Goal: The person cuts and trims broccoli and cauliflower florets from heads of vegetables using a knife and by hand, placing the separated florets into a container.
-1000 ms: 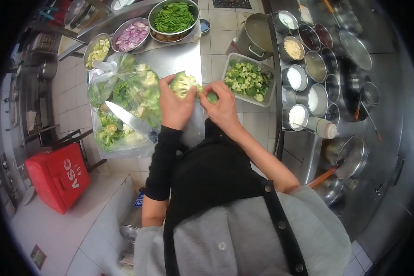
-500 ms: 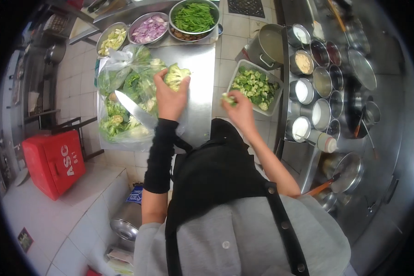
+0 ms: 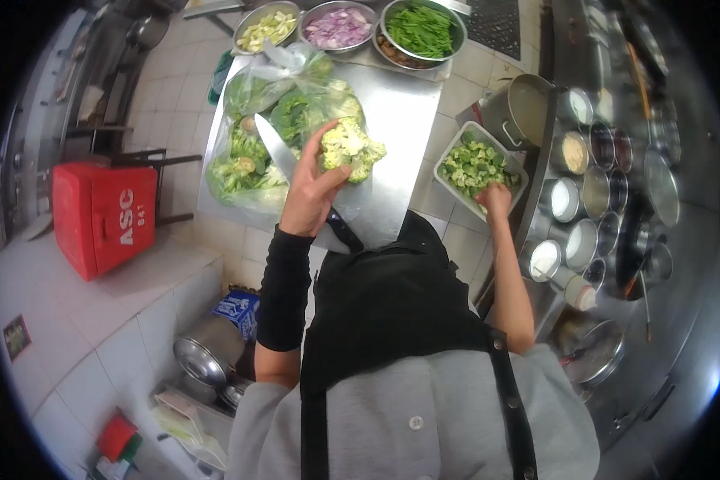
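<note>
My left hand (image 3: 314, 190) is closed around a pale green broccoli head (image 3: 352, 150), held over the steel table. Below that wrist lies a large knife (image 3: 272, 144), its blade across a clear plastic bag (image 3: 276, 80) of broccoli and its black handle toward my apron. Over on the right, my right hand (image 3: 496, 198) reaches into a white plastic basket (image 3: 446, 181) filled with cut broccoli florets (image 3: 474, 162). Its fingers point down and are drawn together at the florets; anything between them is hidden.
At the table's (image 3: 400, 112) far edge stand bowls of chopped onion (image 3: 340, 29), green beans (image 3: 422, 30) and pale cut vegetable (image 3: 268, 32). A large pot (image 3: 528, 112) is behind the basket. Several seasoning containers (image 3: 560, 200) line the right counter. A red box (image 3: 104, 216) sits left.
My right hand has moved right and down, carrying a floret to the basket, where the floret is lost from sight. My left hand has turned the broccoli head. The camera view has shifted.
</note>
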